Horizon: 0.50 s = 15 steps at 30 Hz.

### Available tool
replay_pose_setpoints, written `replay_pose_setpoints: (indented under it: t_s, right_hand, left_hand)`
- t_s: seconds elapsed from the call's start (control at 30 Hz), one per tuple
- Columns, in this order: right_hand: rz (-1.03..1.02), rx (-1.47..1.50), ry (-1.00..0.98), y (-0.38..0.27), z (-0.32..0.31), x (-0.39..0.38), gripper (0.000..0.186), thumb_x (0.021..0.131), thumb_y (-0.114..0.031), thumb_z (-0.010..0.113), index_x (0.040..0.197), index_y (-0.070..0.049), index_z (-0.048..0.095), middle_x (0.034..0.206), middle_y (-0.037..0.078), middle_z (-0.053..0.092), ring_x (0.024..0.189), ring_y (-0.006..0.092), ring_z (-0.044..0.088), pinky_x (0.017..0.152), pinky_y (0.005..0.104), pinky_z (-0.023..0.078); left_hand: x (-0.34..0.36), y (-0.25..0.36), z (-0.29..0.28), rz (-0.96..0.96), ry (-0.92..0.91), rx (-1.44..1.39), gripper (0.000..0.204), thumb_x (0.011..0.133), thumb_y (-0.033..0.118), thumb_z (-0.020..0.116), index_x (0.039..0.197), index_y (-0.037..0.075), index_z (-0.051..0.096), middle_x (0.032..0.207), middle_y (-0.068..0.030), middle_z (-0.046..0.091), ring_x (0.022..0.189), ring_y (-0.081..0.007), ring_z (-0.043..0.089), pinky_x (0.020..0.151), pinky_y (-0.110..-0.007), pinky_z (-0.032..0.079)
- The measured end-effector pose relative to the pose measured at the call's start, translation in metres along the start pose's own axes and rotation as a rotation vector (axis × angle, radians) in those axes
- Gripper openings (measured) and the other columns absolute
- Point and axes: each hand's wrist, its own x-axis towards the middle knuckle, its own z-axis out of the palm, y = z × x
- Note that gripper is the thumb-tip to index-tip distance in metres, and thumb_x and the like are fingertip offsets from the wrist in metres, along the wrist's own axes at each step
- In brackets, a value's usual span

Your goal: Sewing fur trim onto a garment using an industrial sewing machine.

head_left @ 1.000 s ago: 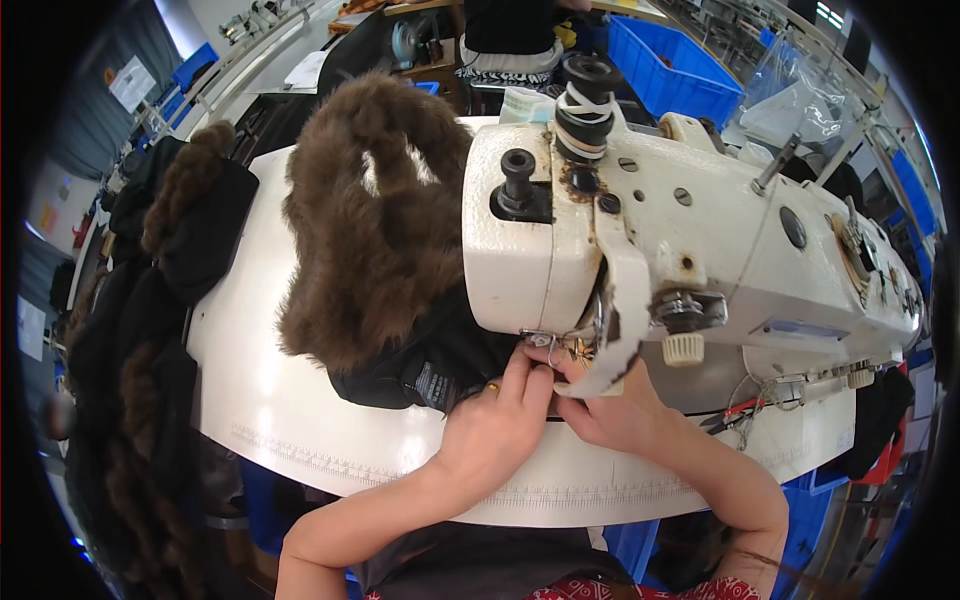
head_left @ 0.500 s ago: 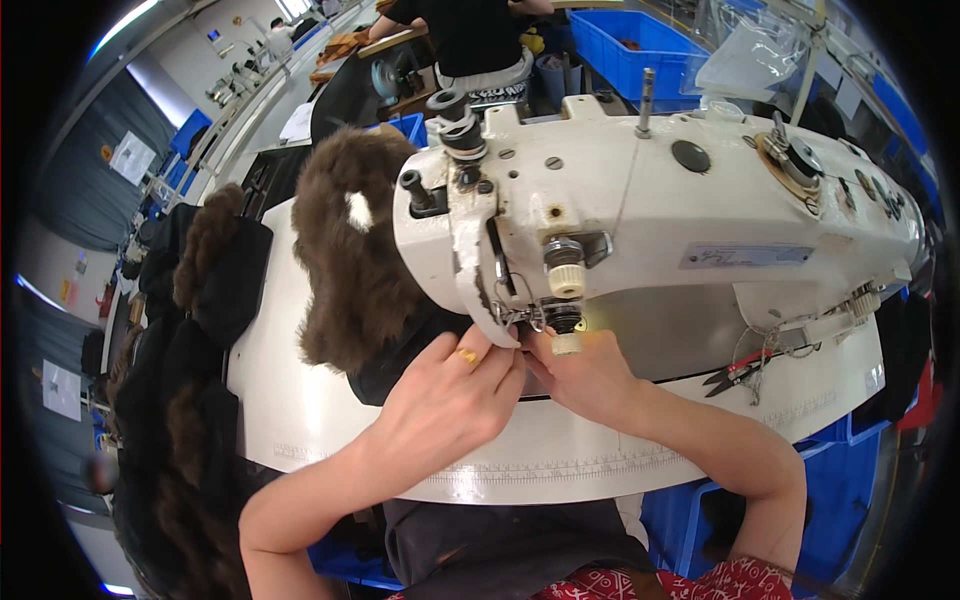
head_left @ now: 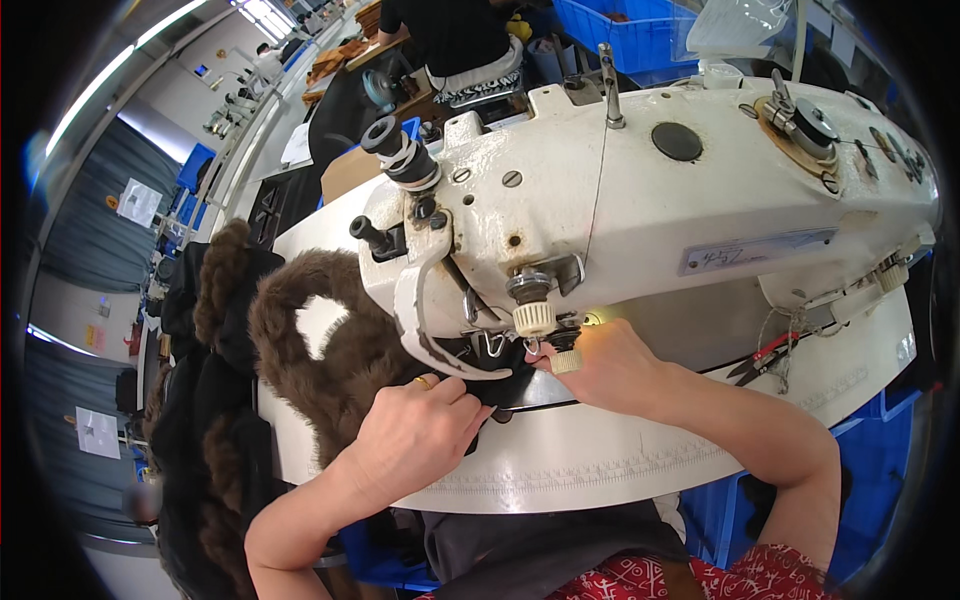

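Note:
A white sewing machine (head_left: 640, 190) spans the upper middle of the table. Black fabric (head_left: 511, 389) lies under its needle area, joined or next to a brown fur piece (head_left: 282, 345) on the left. My left hand (head_left: 420, 430) is closed on the black fabric left of the needle, a yellow ring on one finger. My right hand (head_left: 610, 365) is at the needle area beside a small light, fingers bent and pinched on the black fabric, fingertips partly hidden by machine parts. Red-handled snips (head_left: 760, 360) lie right of my right hand.
A pile of black garments with fur trim (head_left: 225, 390) lines the left side of the white table (head_left: 560, 480). Blue bins (head_left: 610, 35) stand behind and below right. A co-worker in a black top (head_left: 445, 35) sits beyond the machine. Curtains hang at far left.
My left hand has moved left and back from the needle with the fabric. The fur piece has shifted down and leftward. The view has also turned, showing more of the machine's top.

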Motion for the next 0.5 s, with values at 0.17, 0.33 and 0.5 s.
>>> replay_pose_setpoints:
  t_s: [0.17, 0.33, 0.5]
  right_hand:
    - [-0.049, 0.125, 0.042, -0.005, -0.008, -0.004, 0.012, 0.082, -0.010, 0.070, 0.081, -0.002, 0.062, 0.082, 0.008, 0.057, 0.066, 0.0252, 0.066, 0.050, 0.0387, 0.053]
    - [-0.017, 0.054, 0.111, -0.010, -0.002, -0.006, 0.014, 0.087, -0.017, 0.071, 0.092, -0.006, 0.065, 0.077, 0.007, 0.057, 0.062, 0.0249, 0.064, 0.048, 0.0389, 0.050]
    - [-0.029, 0.043, 0.166, -0.012, 0.006, 0.000, 0.023, 0.095, -0.027, 0.070, 0.114, -0.012, 0.069, 0.061, 0.008, 0.057, 0.049, 0.0278, 0.060, 0.042, 0.0422, 0.044]
  left_hand:
    - [0.024, -0.017, -0.005, 0.010, -0.209, -0.048, 0.010, 0.091, 0.014, 0.070, 0.092, 0.004, 0.073, 0.079, -0.0133, 0.071, 0.072, -0.0327, 0.071, 0.062, -0.043, 0.056]
    - [0.040, -0.025, -0.008, -0.040, -0.315, -0.185, 0.017, 0.090, 0.017, 0.074, 0.100, 0.004, 0.075, 0.083, -0.0158, 0.073, 0.076, -0.0320, 0.072, 0.068, -0.039, 0.057]
    - [0.046, -0.022, -0.010, -0.124, -0.354, -0.222, 0.046, 0.081, 0.045, 0.085, 0.105, 0.007, 0.074, 0.087, -0.0101, 0.075, 0.081, -0.0289, 0.074, 0.074, -0.039, 0.057]
